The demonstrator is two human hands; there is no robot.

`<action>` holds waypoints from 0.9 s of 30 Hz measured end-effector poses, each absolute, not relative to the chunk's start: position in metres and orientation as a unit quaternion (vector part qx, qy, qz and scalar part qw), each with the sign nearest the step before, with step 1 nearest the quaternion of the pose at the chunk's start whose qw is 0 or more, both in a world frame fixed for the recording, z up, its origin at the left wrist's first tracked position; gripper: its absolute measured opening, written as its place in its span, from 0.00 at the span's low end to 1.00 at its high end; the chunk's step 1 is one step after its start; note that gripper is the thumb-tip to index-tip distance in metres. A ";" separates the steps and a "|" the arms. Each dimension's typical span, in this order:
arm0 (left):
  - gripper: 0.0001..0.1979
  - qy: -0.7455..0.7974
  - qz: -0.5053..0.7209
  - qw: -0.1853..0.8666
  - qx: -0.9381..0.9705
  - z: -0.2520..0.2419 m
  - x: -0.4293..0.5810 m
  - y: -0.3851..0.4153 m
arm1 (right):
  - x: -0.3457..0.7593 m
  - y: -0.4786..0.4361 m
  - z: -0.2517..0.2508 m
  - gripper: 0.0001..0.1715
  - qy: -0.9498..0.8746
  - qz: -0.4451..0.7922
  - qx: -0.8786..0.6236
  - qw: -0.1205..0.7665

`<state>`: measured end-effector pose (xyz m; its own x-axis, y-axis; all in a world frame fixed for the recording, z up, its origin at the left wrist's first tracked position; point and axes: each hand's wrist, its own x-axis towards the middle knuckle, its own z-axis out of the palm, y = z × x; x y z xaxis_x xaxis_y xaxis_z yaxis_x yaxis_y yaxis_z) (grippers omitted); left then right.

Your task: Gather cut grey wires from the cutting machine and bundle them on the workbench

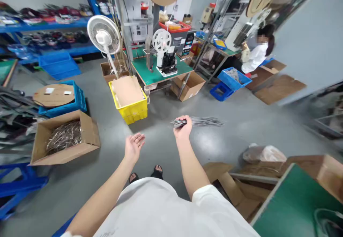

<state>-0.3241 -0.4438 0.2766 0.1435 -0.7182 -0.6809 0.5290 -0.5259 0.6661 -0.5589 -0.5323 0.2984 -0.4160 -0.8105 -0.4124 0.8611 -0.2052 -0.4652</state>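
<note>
A bundle of thin grey cables [206, 122] lies across my right hand [183, 127], whose fingers are wrapped round it near its left end. The longer part sticks out to the right, over the grey floor. My left hand [133, 145] is held out in front of me with its palm turned up and fingers spread, holding nothing. It is apart from the bundle, and the yellow crate [133, 112] is the closest container beyond it.
At left, a cardboard box [92, 129] holds a tangle of wires. Ahead stand a fan [104, 36] and a green workbench [142, 69] with a small machine [167, 60]. A co-worker [258, 53] sits at back right. Near right is a green tabletop [300, 201].
</note>
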 end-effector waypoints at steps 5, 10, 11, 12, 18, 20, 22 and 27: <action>0.30 -0.074 -0.680 0.521 0.511 0.310 -0.387 -0.474 | -0.496 -0.480 0.304 0.14 0.273 -0.711 -0.035 0.647; 0.30 -0.310 -0.709 0.467 0.427 0.346 -0.419 -0.488 | -0.496 -0.471 0.301 0.06 0.211 -0.754 0.037 0.620; 0.28 -0.354 -0.686 0.457 0.442 0.345 -0.413 -0.485 | -0.502 -0.473 0.298 0.05 0.217 -0.761 0.065 0.608; 0.27 -0.385 -0.657 0.453 0.463 0.340 -0.402 -0.480 | -0.509 -0.476 0.294 0.05 0.224 -0.758 0.096 0.604; 0.26 -0.314 -0.596 0.402 0.620 0.277 -0.302 -0.410 | -0.544 -0.466 0.242 0.07 0.273 -0.662 0.250 0.651; 0.25 -0.260 -0.594 0.380 0.659 0.262 -0.272 -0.379 | -0.555 -0.455 0.223 0.10 0.300 -0.631 0.274 0.661; 0.24 -0.206 -0.588 0.365 0.691 0.254 -0.248 -0.354 | -0.562 -0.442 0.208 0.13 0.317 -0.606 0.285 0.672; 0.24 -0.131 -0.574 0.347 0.730 0.246 -0.230 -0.343 | -0.538 -0.417 0.176 0.13 0.360 -0.557 0.287 0.691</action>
<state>-0.2300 -0.3431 0.2456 0.3069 -0.5891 -0.7475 0.2066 -0.7254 0.6566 -0.5378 -0.4170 0.1762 0.1204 -0.5627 -0.8179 0.9767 0.2146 -0.0038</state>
